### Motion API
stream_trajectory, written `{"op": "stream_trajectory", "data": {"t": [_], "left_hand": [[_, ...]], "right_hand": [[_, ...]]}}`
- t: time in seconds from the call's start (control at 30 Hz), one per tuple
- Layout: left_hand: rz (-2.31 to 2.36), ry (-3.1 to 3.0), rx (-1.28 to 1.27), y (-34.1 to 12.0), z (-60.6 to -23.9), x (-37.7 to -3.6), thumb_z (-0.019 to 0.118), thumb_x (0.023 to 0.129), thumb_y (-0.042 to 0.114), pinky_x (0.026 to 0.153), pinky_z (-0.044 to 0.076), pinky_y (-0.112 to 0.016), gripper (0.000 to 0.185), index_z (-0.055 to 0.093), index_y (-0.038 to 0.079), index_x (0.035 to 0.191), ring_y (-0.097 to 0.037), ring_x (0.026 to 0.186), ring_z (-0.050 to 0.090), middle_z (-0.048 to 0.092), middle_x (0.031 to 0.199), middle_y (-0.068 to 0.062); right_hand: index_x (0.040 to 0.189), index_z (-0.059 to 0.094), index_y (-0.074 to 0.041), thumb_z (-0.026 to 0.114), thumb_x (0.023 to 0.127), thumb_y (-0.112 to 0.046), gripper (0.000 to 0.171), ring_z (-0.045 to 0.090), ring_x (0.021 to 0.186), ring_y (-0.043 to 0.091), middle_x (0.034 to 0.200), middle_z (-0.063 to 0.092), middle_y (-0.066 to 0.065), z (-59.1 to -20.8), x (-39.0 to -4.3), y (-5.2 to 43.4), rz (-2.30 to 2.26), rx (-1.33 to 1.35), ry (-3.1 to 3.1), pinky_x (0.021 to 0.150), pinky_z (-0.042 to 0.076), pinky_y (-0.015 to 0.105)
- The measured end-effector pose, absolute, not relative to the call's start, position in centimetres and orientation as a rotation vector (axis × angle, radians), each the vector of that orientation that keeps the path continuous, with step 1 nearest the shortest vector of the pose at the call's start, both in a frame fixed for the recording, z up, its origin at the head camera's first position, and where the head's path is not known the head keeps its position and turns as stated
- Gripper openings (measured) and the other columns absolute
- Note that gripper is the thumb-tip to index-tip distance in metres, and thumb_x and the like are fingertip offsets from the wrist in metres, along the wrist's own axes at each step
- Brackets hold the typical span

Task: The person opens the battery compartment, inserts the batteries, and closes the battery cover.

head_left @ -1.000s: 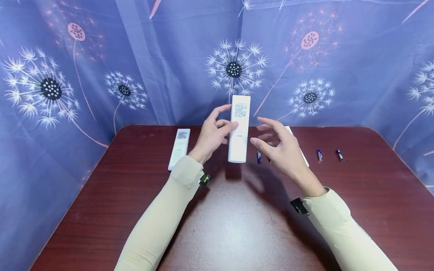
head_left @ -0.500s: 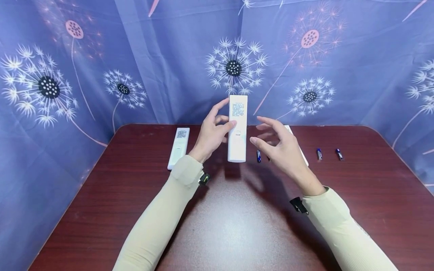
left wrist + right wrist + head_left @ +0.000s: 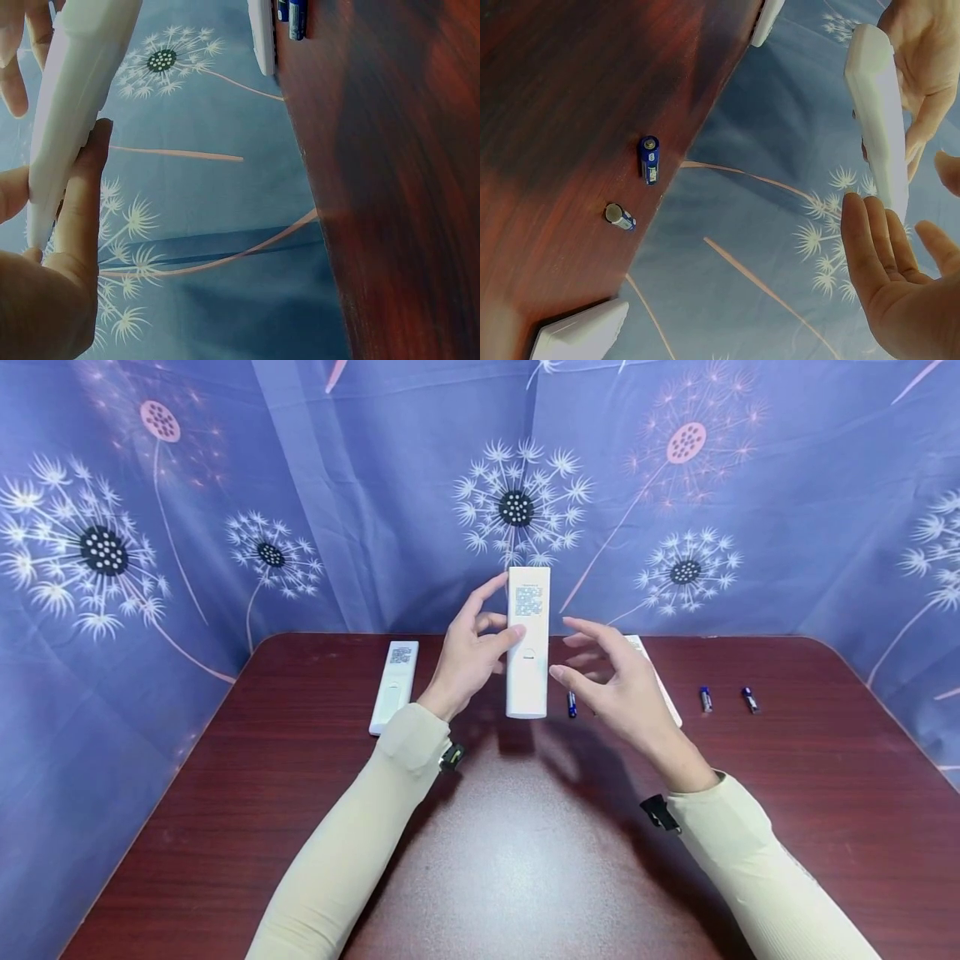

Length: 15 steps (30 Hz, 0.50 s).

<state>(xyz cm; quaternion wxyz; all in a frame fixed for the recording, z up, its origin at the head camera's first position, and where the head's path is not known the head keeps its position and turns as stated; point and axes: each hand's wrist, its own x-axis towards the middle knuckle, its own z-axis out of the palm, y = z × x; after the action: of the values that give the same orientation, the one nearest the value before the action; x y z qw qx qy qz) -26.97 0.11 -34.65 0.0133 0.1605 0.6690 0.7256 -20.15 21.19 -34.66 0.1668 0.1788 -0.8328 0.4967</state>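
Surroundings: a dark red-brown wooden table (image 3: pixel 525 860) stands before a blue-violet cloth backdrop printed with dandelion heads (image 3: pixel 300 485); a second white slim remote (image 3: pixel 393 687) lies flat on the table, back up, at the left, well apart from both hands; a third white flat piece (image 3: pixel 660 681) lies behind the right hand, mostly hidden by it, so what it is cannot be told
Batteries: one small blue cylindrical battery (image 3: pixel 572 704) lies just beyond the lower end of the held remote, and another next to it is partly covered by the right hand; two more blue batteries (image 3: pixel 706 699) (image 3: pixel 749 699) lie further right, near each other and apart from the rest
In the way: the right hand screens the table behind it; nothing lies between the two hands but the held remote
Held remote: a long white plastic remote control (image 3: pixel 528 643) is upright in the air above the far middle of the table, back face toward the head camera; a printed label sits on its upper part and a small mark below; its lower end hangs clear of the table
Left hand: the left hand (image 3: pixel 468 656) clamps the held remote by its left edge, thumb on the back face, fingers curled round behind
Right hand: the right hand (image 3: pixel 618 689) hovers just right of the held remote, fingers spread and loosely bent, holding nothing and not touching it
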Motion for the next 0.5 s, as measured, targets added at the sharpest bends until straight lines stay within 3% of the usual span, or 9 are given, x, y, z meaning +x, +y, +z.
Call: {"op": "stream_trajectory", "data": {"t": [0.5], "left_hand": [[2.265,2.055,0.573,0.66,-34.46,-26.27,0.072,0.101,0.001,0.066,0.065,-0.045,0.069,0.051,0.033,0.158,-0.03,0.087,0.075,0.068,0.11,-0.016]], "right_hand": [[0.141,0.066,-0.003,0.084,0.09,0.003,0.054,0.072,0.1,0.031,0.118,0.065,0.016,-35.12,-20.27,20.74,1.33,0.637,-2.315,0.08,0.059,0.02]]}}
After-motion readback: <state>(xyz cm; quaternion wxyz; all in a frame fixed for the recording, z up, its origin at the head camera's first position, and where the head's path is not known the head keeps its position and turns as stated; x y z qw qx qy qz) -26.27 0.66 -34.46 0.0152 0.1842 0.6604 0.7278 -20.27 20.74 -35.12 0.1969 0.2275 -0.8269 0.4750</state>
